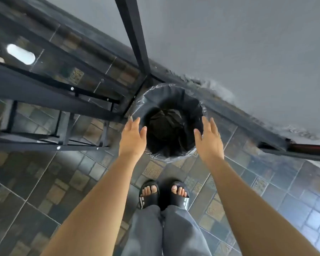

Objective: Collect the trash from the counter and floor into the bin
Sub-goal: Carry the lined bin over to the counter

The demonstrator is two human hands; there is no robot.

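Observation:
A round bin (174, 93) lined with a black plastic bag stands on the tiled floor against the grey wall, right in front of my feet. A crumpled black bundle (164, 124) lies inside it. My left hand (132, 135) hovers over the bin's left rim, fingers apart and empty. Over the right rim my right hand (209, 137) is also spread and empty. Both palms face inward across the opening.
A black metal frame counter (50, 106) stands to the left, its upright post (133, 34) touching the bin's far side. A white object (20, 54) lies on the floor beneath the counter. A dark rail (294, 150) runs along the wall at right.

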